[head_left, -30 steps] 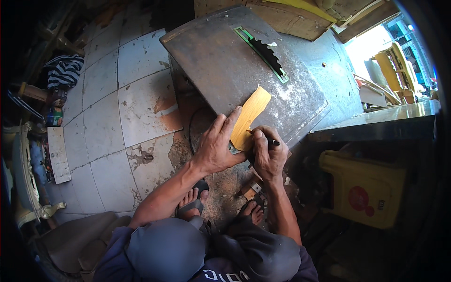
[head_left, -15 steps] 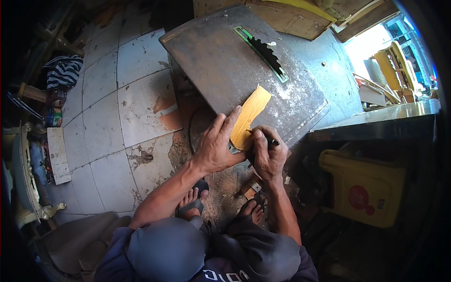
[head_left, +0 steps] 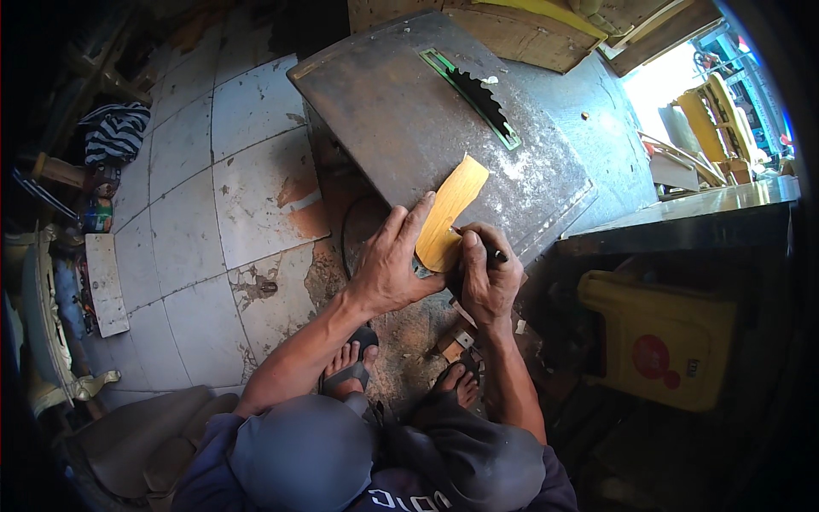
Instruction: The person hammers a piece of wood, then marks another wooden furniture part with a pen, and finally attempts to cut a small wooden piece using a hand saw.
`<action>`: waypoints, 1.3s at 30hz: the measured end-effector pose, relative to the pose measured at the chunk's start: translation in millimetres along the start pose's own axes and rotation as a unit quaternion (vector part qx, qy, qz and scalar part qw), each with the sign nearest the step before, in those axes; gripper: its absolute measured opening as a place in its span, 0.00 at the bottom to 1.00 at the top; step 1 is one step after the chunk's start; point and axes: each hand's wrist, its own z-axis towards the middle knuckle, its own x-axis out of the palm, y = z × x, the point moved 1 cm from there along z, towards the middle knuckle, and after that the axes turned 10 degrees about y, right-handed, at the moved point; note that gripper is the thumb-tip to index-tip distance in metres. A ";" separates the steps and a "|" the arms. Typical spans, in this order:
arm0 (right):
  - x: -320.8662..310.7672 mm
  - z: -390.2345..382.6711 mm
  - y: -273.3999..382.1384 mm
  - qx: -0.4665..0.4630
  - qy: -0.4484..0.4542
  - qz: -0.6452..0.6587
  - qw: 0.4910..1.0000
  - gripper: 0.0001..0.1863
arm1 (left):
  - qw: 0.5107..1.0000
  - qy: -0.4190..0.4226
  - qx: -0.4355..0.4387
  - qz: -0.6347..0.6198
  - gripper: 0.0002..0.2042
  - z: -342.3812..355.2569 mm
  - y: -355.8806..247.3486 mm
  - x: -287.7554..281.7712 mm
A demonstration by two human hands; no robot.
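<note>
Metal table (head_left: 367, 102): dusted pale beside a toothed saw blade (head_left: 479, 96)
Wooden piece (head_left: 456, 200): curved, at the table's near edge
Left hand (head_left: 386, 260): grasping the wooden piece's left side
Right hand (head_left: 489, 273): pinching a dark pen (head_left: 498, 255), tip-down at the wood

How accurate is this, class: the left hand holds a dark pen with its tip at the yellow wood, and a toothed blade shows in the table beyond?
One slip: the head view shows the right hand holding the dark pen, not the left hand, which touches the yellow wood. The pen's tip is at the wood, and a toothed blade shows in the table beyond.
</note>
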 end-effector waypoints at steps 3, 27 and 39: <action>-0.6 2.9 -0.4 -0.010 0.000 0.000 1.000 0.06 | 1.000 0.002 0.002 -0.006 0.56 0.4 1.8 1.4; -1.5 4.9 4.2 -0.032 0.011 -0.033 0.999 0.06 | 1.000 -0.007 0.000 -0.004 0.54 1.3 -0.6 1.2; 0.0 -0.3 1.0 -0.031 0.008 -0.024 0.999 0.06 | 1.000 -0.014 0.002 -0.009 0.53 0.7 0.8 2.1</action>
